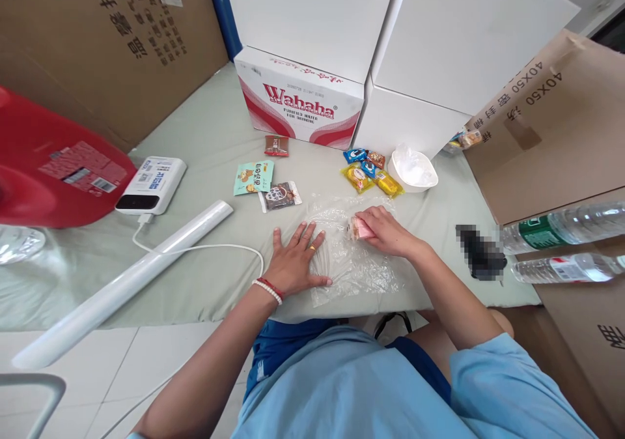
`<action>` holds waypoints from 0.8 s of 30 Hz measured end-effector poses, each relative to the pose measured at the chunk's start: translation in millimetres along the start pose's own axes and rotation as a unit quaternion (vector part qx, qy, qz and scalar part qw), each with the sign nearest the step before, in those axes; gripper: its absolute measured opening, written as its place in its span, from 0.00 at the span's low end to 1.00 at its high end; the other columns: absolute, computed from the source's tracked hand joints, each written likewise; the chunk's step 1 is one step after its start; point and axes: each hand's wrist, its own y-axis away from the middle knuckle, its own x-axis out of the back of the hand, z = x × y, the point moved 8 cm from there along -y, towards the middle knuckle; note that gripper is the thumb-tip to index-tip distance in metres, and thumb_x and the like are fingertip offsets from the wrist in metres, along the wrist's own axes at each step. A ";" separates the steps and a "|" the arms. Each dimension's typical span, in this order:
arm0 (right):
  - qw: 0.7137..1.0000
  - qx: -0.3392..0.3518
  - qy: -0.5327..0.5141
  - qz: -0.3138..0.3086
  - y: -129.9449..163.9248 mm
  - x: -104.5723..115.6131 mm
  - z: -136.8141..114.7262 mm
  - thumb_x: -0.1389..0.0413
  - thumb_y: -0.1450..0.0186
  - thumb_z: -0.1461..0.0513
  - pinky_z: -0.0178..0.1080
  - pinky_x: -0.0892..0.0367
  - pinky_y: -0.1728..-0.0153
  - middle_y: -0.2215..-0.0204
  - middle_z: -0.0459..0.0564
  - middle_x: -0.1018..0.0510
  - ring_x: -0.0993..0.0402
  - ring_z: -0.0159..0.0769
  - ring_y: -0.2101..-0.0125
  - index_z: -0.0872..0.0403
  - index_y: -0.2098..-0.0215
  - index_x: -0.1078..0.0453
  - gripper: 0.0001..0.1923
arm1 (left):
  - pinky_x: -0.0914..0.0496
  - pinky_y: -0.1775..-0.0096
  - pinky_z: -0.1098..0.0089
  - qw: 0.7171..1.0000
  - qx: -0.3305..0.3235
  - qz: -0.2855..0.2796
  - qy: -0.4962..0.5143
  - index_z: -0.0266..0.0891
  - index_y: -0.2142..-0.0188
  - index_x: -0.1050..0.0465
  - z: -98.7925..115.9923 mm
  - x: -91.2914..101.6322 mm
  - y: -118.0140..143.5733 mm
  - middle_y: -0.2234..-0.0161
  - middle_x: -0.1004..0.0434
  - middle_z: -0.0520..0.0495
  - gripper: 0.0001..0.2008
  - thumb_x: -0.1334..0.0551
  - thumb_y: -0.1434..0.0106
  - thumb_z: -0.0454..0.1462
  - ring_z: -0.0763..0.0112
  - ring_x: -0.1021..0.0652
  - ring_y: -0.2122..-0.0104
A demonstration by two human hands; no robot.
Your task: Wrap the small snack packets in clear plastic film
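Note:
A sheet of clear cling film (354, 266) lies crumpled on the pale green surface (209, 139) in front of me. My left hand (295, 260) presses flat on the film's left edge, fingers spread. My right hand (385, 229) grips a small pink wrapped snack (360, 229) resting on the film. Beyond it lie several small wrapped snacks (372, 173) in yellow, blue and brown, next to a white bowl (414, 169) lined with plastic. A green snack packet (253, 176) and a dark one (280, 196) lie to the left.
A long white roll (127, 283) of film lies at the left, beside a white power bank (152, 185) with a cable. A red container (53, 165) stands far left. A Wahaha box (300, 100), white boxes, and cardboard with water bottles (561, 230) surround the surface.

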 end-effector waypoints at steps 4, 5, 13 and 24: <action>0.999 0.014 -0.011 -0.029 -9.5 -24.5 -2.4 0.42 0.34 0.63 0.54 0.40 0.40 0.40 0.61 0.31 0.37 0.52 0.41 0.53 0.33 0.38 0.31 | 0.71 0.37 0.24 1.000 0.005 -0.005 -0.002 0.46 0.25 0.52 0.5 1.9 0.1 0.24 0.61 0.36 0.54 0.36 0.43 0.65 0.35 0.55 0.26; 0.999 0.018 -0.020 -0.023 -8.0 -26.3 -1.1 0.40 0.34 0.61 0.55 0.41 0.38 0.38 0.62 0.32 0.38 0.53 0.39 0.53 0.32 0.39 0.33 | 0.71 0.37 0.24 1.000 0.003 -0.002 -0.001 0.46 0.25 0.52 -0.1 2.3 0.3 0.24 0.61 0.36 0.54 0.36 0.42 0.65 0.35 0.55 0.26; 0.985 -0.035 -0.132 0.107 76.8 2.3 9.4 0.47 0.26 0.53 0.54 0.36 0.38 0.42 0.57 0.29 0.34 0.49 0.39 0.47 0.38 0.33 0.20 | 0.60 0.31 0.36 0.986 -0.016 0.141 0.084 0.43 0.28 0.47 -9.2 28.2 26.6 0.24 0.54 0.35 0.38 0.42 0.31 0.54 0.46 0.52 0.25; 0.977 -0.113 -0.148 0.104 170.3 -52.2 19.7 0.45 0.27 0.55 0.57 0.31 0.42 0.44 0.56 0.27 0.33 0.50 0.41 0.47 0.54 0.26 0.08 | 0.47 0.29 0.47 0.968 -0.198 0.070 0.138 0.42 0.52 0.24 28.4 0.8 66.5 0.35 0.29 0.38 0.13 0.39 0.31 0.45 0.56 0.32 0.32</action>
